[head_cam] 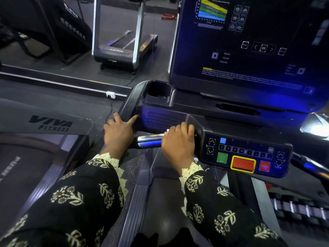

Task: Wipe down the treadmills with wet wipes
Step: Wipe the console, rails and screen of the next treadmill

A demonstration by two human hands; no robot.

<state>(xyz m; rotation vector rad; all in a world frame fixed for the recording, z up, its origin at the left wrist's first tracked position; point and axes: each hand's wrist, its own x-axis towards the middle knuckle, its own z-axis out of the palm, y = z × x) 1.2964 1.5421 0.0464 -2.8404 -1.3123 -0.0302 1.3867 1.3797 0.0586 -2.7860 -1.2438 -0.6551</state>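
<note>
I stand on a dark treadmill whose console (249, 50) rises ahead on the right. My left hand (118, 132) rests on the treadmill's left side handrail (128, 104), thumb along the console body. My right hand (179, 141) is curled around the chrome front grip bar (149, 139), beside the button panel (247, 155). A small white edge of a wet wipe (167, 131) peeks out from under its fingers; the remainder is hidden.
An empty cup holder (157, 91) sits behind my left hand. A second treadmill marked Viva Fitness (51, 123) stands at left. A wall mirror (89, 32) reflects another treadmill. A wall socket (110, 94) with a cable sits on the skirting.
</note>
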